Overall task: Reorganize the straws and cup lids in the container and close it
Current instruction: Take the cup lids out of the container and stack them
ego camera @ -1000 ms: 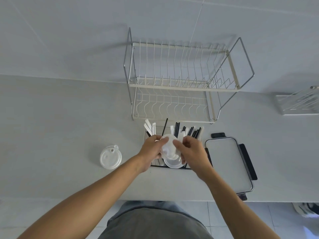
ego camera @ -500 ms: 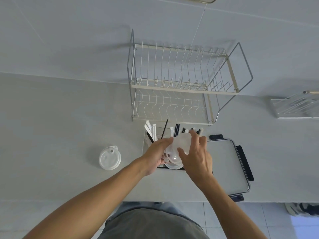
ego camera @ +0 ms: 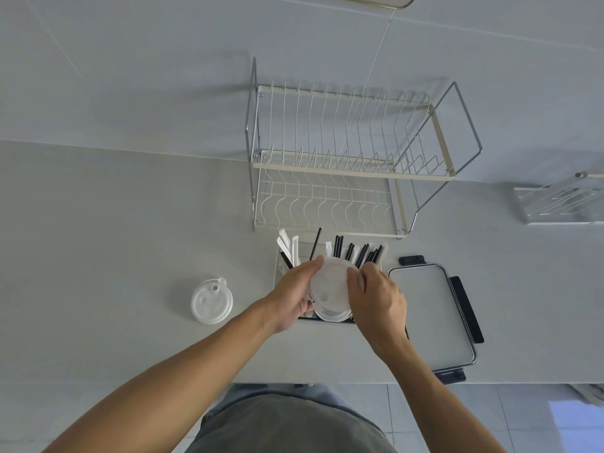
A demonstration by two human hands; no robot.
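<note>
A clear container (ego camera: 277, 269) sits on the counter in front of me, with black straws (ego camera: 359, 253) and white wrapped straws (ego camera: 289, 245) sticking up at its far end. Both hands hold a translucent cup lid (ego camera: 330, 282) flat above the container: my left hand (ego camera: 294, 294) grips its left edge, my right hand (ego camera: 379, 297) its right edge. More lids (ego camera: 331, 315) lie in the container's near end beneath it. The container's lid (ego camera: 428, 315), clear with dark clips, lies on the counter just to the right.
A stack of cup lids (ego camera: 211, 300) rests on the counter to the left. A two-tier wire dish rack (ego camera: 343, 165) stands right behind the container. Another rack (ego camera: 562, 204) is at the far right. The counter's front edge (ego camera: 196, 392) runs close to my body.
The held cup lid has turned from tilted on edge to lying flat between both hands, and my right hand has shifted back to its right rim.
</note>
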